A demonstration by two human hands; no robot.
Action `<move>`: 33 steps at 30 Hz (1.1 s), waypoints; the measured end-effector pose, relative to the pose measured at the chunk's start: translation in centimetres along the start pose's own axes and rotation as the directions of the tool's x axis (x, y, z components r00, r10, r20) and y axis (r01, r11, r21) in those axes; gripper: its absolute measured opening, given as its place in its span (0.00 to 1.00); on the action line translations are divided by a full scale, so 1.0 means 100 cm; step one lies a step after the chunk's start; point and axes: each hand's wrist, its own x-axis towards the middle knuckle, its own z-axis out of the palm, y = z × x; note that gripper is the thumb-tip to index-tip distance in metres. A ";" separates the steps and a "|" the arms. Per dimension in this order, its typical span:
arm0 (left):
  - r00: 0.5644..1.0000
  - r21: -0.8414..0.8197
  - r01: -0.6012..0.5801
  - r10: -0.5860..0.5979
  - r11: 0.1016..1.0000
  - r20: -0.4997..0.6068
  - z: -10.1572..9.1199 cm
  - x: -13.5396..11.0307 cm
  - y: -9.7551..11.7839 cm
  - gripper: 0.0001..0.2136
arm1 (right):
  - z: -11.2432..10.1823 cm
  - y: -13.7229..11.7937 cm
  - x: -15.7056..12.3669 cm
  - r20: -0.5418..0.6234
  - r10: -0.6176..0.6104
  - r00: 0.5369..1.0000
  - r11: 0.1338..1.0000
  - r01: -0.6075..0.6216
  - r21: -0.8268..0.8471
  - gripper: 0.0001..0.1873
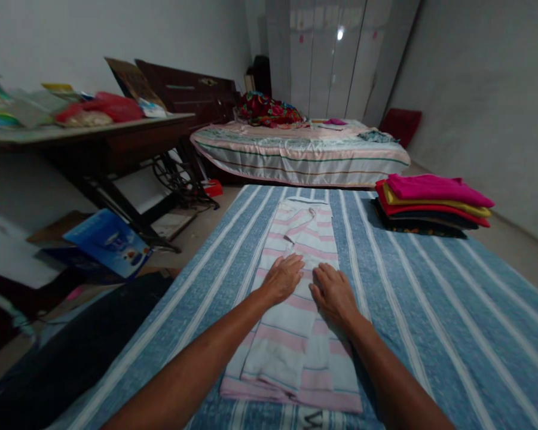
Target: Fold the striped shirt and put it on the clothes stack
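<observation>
A pink-and-white striped garment (291,322), folded into a long narrow strip, lies flat on a blue cloth with white stripes (206,286). My left hand (283,278) rests on the middle of the garment, palm down with its fingers stretched out. Beside it, my right hand (334,292) lies flat on the garment's right edge, its fingers extended and slightly bent. A short gap separates the two hands, and neither holds anything. A drawstring or dark mark shows on the garment's upper part, too small to make out.
To the right sits a stack of folded clothes (434,206), magenta on top. A bed (296,158) with a red floral blanket (269,109) stands behind. On the left are a sewing-machine table (116,134) with bags on it and a blue box (112,245) below.
</observation>
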 end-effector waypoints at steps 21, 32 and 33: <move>0.995 -0.284 0.052 -0.075 0.957 -0.069 -0.003 0.007 0.008 0.05 | -0.004 0.002 -0.006 0.049 0.048 0.998 0.994 -0.043 -0.104 0.21; 0.997 -0.185 0.036 -0.048 0.982 -0.063 -0.001 0.014 0.007 0.05 | -0.008 0.000 -0.007 0.051 0.064 0.997 0.993 -0.059 -0.106 0.21; 0.997 -0.170 0.023 -0.034 0.985 -0.063 -0.001 0.014 0.008 0.05 | -0.008 0.000 -0.007 0.050 0.064 0.997 0.993 -0.058 -0.105 0.20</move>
